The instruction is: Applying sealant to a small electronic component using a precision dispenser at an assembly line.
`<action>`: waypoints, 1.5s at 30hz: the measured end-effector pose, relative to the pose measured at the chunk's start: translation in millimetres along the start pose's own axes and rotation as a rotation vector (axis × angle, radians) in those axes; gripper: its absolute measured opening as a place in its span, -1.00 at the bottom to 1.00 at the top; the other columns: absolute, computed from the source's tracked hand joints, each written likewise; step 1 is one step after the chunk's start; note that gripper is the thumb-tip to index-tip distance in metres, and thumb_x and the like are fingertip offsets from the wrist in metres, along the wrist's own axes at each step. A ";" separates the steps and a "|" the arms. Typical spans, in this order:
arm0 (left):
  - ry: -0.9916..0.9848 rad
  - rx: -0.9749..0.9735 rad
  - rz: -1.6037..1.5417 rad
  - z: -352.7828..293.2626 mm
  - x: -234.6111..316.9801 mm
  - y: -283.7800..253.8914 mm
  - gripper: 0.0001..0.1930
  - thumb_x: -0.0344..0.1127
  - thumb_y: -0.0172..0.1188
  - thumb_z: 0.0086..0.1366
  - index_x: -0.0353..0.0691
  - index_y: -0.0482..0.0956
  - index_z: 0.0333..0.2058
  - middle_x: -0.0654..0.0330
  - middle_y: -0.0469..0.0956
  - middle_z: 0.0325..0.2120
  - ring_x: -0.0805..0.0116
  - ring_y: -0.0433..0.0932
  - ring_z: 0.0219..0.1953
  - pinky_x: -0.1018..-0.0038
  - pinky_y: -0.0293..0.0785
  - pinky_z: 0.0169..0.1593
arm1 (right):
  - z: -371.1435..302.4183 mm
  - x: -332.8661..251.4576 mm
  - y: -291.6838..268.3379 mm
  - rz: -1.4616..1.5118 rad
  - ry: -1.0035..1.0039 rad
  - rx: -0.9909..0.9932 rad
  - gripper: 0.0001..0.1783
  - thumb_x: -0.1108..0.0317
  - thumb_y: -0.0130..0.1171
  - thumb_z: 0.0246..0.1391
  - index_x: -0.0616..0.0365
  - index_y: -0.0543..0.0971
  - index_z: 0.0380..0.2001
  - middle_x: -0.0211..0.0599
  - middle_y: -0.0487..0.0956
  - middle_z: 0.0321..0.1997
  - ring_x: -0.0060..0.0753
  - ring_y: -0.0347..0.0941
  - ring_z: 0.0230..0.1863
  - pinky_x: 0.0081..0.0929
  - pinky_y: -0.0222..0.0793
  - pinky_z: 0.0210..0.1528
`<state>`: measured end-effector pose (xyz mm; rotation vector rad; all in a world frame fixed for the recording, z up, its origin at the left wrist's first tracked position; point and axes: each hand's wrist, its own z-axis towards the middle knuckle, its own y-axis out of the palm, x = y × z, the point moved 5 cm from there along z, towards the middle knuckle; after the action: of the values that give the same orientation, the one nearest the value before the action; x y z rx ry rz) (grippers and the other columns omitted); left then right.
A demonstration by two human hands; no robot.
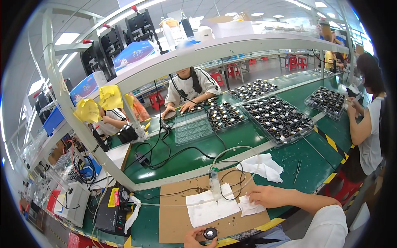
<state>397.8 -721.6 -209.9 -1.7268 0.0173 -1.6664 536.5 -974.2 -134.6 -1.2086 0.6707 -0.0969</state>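
At the lower edge my left hand [196, 239] holds a small round black part [210, 233] with a pale glossy centre, its fingers curled round the rim. My right hand [269, 196] reaches in from the right, its fingers bent and pressed on a folded white tissue [250, 208]. Beside that tissue lies a white paper sheet [202, 213] on a brown cardboard mat [173, 227]. A clear dispensing syringe [214, 186] with a green top rests over the sheet, tip toward me, and a thin hose runs from it.
A crumpled white cloth [264, 167] and tweezers [297, 171] lie farther right. On the left stands a black dispenser box [111, 213]. Black cables [186, 151] cross the green bench. Trays of dark parts [279, 120] stand beyond, with co-workers across and right. A shelf beam [231, 47] spans overhead.
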 end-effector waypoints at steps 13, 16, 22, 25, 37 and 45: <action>0.133 -0.089 0.013 6.9 6.3 2.3 -0.47 -0.47 0.42 -0.16 -0.25 0.43 -0.15 0.16 0.52 -0.32 0.37 0.50 -0.28 0.43 0.46 -0.15 | 4.7 1.7 3.7 0.060 0.139 -0.349 -0.57 0.44 0.13 -0.02 0.09 0.39 -0.01 -0.12 0.35 -0.08 -0.07 0.35 0.01 -0.28 0.32 0.02; 0.296 -0.237 0.083 4.1 80.3 -37.2 -0.50 -0.31 0.32 0.08 -0.33 0.36 -0.02 0.00 0.49 -0.27 0.13 0.53 -0.29 0.36 0.48 -0.20 | 1.3 4.2 8.0 0.095 0.075 -0.366 -0.71 0.44 0.14 -0.05 0.06 0.52 -0.17 -0.12 0.38 -0.13 -0.12 0.39 -0.01 -0.33 0.35 -0.04; 0.279 -0.225 -0.046 2.5 48.0 -26.4 -0.41 -0.29 0.36 0.01 -0.30 0.31 0.00 -0.02 0.45 -0.23 0.10 0.51 -0.25 0.32 0.47 -0.16 | 9.6 3.8 -2.5 -0.127 0.101 -0.227 -0.86 0.39 0.10 -0.05 0.08 0.58 -0.37 -0.15 0.42 -0.22 -0.10 0.46 -0.13 -0.29 0.40 -0.16; 0.372 -0.277 -0.133 11.2 5.0 -1.1 -0.41 -0.29 0.36 0.01 -0.30 0.32 0.00 -0.03 0.46 -0.24 0.11 0.52 -0.25 0.33 0.47 -0.17 | 14.3 -8.7 -0.7 -0.252 0.034 -0.251 -0.84 0.36 0.10 -0.03 0.16 0.56 -0.37 -0.16 0.42 -0.28 -0.11 0.48 -0.20 -0.31 0.42 -0.20; 0.229 -0.092 0.019 8.5 2.5 -3.8 -0.47 -0.46 0.42 -0.17 -0.24 0.45 -0.14 0.16 0.52 -0.31 0.35 0.50 -0.26 0.45 0.45 -0.13 | 7.3 4.1 16.1 -0.204 0.060 0.096 -0.79 0.43 0.05 0.04 0.22 0.43 -0.23 -0.12 0.42 -0.13 -0.14 0.47 -0.20 -0.37 0.45 -0.19; 0.489 -0.086 0.109 -3.2 40.0 -21.2 -0.36 -0.35 0.44 -0.20 -0.31 0.30 -0.12 0.15 0.54 -0.28 0.27 0.49 -0.27 0.44 0.40 -0.13 | -8.9 1.6 5.3 -0.082 0.250 0.434 -0.80 0.44 0.25 -0.07 0.10 0.60 -0.29 -0.23 0.41 -0.15 -0.30 0.41 -0.35 -0.41 0.40 -0.31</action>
<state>391.7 -726.7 -165.1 -1.3112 0.4076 -1.9856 531.7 -980.2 -141.7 -0.8107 0.7700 -0.4460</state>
